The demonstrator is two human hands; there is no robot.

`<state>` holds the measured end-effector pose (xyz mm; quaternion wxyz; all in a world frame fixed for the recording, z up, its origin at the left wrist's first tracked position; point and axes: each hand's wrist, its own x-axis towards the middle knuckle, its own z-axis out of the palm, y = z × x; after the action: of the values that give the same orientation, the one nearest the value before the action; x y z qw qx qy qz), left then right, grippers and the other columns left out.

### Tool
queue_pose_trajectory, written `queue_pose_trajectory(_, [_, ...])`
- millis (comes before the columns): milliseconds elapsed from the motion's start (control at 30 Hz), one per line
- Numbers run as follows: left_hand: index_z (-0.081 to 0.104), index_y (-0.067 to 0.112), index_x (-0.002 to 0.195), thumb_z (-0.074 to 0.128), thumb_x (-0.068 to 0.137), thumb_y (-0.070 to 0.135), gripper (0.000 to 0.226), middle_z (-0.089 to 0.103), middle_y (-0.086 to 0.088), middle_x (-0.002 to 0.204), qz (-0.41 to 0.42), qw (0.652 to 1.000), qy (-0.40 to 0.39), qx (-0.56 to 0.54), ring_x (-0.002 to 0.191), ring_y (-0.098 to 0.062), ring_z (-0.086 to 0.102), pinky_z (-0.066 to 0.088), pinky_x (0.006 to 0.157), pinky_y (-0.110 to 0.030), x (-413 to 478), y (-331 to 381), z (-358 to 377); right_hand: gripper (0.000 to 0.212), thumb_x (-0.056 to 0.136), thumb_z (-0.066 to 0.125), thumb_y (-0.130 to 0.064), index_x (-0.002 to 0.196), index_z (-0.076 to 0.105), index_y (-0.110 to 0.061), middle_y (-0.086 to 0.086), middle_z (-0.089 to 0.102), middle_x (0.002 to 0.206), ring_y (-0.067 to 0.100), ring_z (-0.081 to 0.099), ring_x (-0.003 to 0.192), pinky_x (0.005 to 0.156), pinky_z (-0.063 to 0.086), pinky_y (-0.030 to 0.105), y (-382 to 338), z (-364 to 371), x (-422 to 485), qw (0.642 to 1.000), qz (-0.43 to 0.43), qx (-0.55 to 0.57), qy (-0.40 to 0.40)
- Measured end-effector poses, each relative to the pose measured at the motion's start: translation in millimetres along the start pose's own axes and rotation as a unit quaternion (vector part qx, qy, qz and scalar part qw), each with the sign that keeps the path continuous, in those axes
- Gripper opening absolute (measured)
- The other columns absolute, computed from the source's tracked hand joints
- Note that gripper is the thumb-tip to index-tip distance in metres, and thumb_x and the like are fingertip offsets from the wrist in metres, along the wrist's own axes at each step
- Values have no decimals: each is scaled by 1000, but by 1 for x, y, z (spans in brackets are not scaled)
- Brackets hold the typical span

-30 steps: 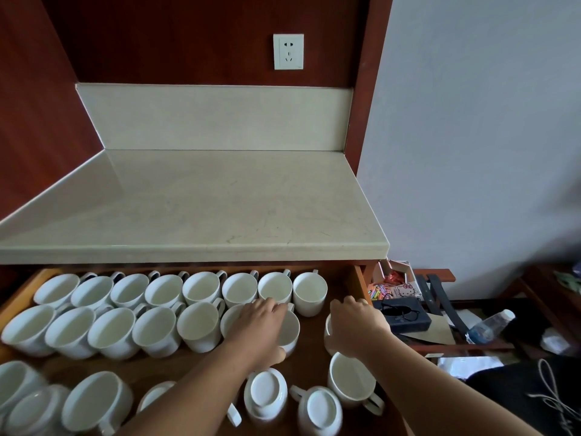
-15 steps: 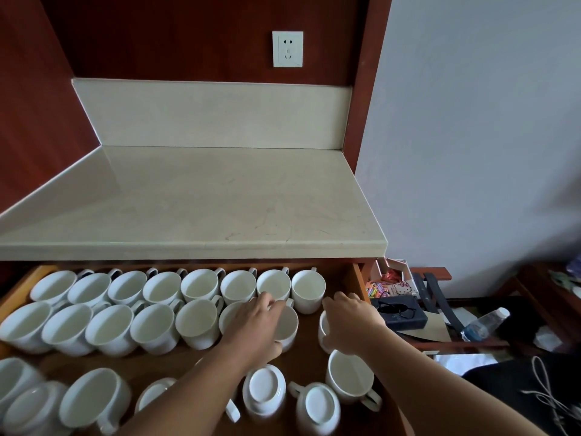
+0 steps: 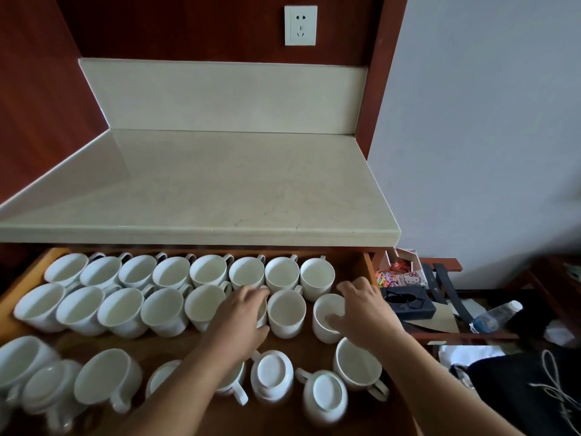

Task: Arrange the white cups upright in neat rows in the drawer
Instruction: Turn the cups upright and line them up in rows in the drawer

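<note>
The open wooden drawer (image 3: 369, 272) holds many white cups. Several stand upright in a back row (image 3: 210, 272) and in a second row (image 3: 122, 309). My left hand (image 3: 242, 313) lies over a second-row cup (image 3: 262, 309) and grips it, hiding most of it. Just right of that hand stands an upright cup (image 3: 286, 313). My right hand (image 3: 361, 313) pinches the rim of the end cup (image 3: 325, 305), thumb inside. Nearer me, two cups (image 3: 272, 374) (image 3: 325, 394) sit upside down, one (image 3: 358, 363) is upright, and others (image 3: 107, 376) lie tipped at the left.
A pale stone countertop (image 3: 220, 190) overhangs the drawer's back. To the right, a low table carries a dark case with glasses (image 3: 408, 302), a plastic bottle (image 3: 496, 314) and a small box of coloured items (image 3: 402, 275). A dark bag (image 3: 528, 391) lies at the lower right.
My left hand has shifted left, uncovering the upright cup beside it. My right hand has stayed on the end cup, whose opening now shows more. The view has tilted slightly.
</note>
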<state>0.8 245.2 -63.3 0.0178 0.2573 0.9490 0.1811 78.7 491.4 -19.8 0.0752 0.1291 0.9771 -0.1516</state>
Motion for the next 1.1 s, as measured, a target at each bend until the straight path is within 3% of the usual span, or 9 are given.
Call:
queue_pose_trajectory(133, [43, 34, 147, 63, 93, 17, 60, 56, 5, 137, 9, 1000, -10, -11, 123, -18, 55, 50, 91, -31, 2, 1, 0, 74, 77, 63, -74, 125, 47, -19, 3, 43, 119, 30, 55, 116, 86, 46, 37, -8, 19, -4, 997, 73, 19, 11])
queue_pose_trajectory(233, [45, 37, 146, 55, 94, 11, 59, 55, 8, 135, 11, 999, -21, -22, 115, -17, 60, 53, 85, -35, 2, 0, 5, 76, 76, 66, -71, 127, 46, -18, 0, 38, 111, 28, 60, 110, 79, 47, 34, -12, 32, -2, 996, 78, 38, 24])
queue_pose_trajectory(367, [48, 39, 144, 56, 97, 14, 54, 54, 12, 131, 16, 999, -22, -34, 108, -16, 61, 54, 80, -38, 2, -3, 11, 67, 78, 69, -59, 129, 45, -22, -1, 39, 116, 27, 58, 112, 85, 51, 35, -9, 36, 1, 996, 55, 63, 27])
queue_pose_trajectory(567, [57, 35, 138, 55, 96, 9, 50, 53, 15, 118, 20, 1000, -18, -13, 87, -11, 59, 51, 65, -33, 1, -3, 13, 85, 77, 75, -49, 148, 33, -28, -5, 37, 142, 23, 51, 126, 96, 47, 32, -1, 37, 6, 993, 0, 115, 7])
queue_pose_trajectory(733, [47, 38, 145, 58, 93, 13, 58, 54, 11, 128, 30, 999, -23, -4, 96, -16, 63, 51, 66, -32, -2, -5, 12, 98, 76, 79, -58, 150, 27, -19, 3, 38, 139, 23, 53, 121, 90, 46, 29, 2, 36, 2, 989, 52, 141, -1])
queue_pose_trajectory(1100, [50, 34, 144, 56, 92, 8, 58, 53, 9, 118, 44, 999, -9, 19, 91, -16, 60, 52, 67, -33, -3, -5, 17, 84, 76, 79, -56, 140, 39, -18, 1, 50, 130, 22, 56, 115, 91, 49, 35, 2, 41, 7, 985, 65, 158, 11])
